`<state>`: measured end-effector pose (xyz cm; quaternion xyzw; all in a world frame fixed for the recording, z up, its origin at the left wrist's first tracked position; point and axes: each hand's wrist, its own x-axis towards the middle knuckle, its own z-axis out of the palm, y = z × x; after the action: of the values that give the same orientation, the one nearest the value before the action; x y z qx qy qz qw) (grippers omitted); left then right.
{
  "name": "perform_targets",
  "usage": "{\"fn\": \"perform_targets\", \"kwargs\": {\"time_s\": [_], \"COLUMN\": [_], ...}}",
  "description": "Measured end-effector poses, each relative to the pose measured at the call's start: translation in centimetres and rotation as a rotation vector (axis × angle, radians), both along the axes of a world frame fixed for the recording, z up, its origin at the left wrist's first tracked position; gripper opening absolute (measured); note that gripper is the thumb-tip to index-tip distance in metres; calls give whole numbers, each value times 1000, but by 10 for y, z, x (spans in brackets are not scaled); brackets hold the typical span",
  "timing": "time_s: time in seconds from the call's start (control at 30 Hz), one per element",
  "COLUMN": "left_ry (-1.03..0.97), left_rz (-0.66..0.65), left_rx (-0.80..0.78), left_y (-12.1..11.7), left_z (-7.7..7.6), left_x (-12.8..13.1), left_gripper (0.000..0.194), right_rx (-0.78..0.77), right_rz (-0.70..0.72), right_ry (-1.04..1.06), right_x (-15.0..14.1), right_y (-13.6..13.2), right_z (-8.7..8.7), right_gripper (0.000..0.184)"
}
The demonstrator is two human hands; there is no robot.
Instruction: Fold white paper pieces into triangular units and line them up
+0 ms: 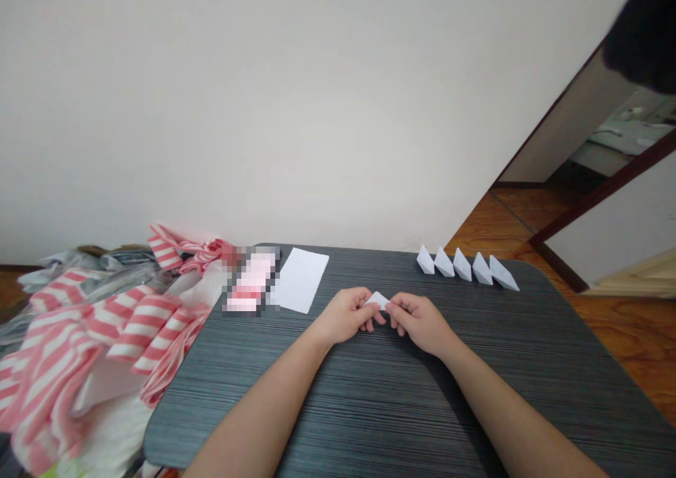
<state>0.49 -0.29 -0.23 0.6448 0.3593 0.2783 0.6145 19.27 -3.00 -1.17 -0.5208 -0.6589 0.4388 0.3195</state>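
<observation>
Between my two hands is a small folded piece of white paper (pixel 378 299), its pointed top showing above the fingers. My left hand (pixel 348 315) pinches its left side with thumb and fingers. On the right side, my right hand (pixel 417 319) grips it the same way. The fingers cover the paper's lower part. Several folded white paper boats (pixel 462 265) stand in a row at the far right of the dark table (pixel 338 414). To the left of my hands lies a stack of white paper sheets (pixel 302 281).
A blurred-out flat pink and white object (pixel 252 281) lies beside the sheets. Red-and-white striped cloth (pixel 132 323) and plastic bags are heaped left of the table. A pale wall (pixel 317 112) rises behind it. At right are a wooden floor (pixel 507 217) and a doorway.
</observation>
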Motion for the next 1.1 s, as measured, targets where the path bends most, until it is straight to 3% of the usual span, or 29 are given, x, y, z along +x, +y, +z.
{"fn": "perform_targets", "kwargs": {"time_s": [0.47,1.1], "left_ry": [45,32], "left_rz": [-44,1], "left_rx": [8,2], "left_y": [0,-2], "left_z": [1,1], "left_x": [0,0], "left_gripper": [29,28], "right_rx": [2,-50], "right_rz": [-10,7], "right_ry": [-3,34], "right_x": [-1,0], "right_y": [-1,0], "right_z": [4,4], "right_gripper": [29,29]}}
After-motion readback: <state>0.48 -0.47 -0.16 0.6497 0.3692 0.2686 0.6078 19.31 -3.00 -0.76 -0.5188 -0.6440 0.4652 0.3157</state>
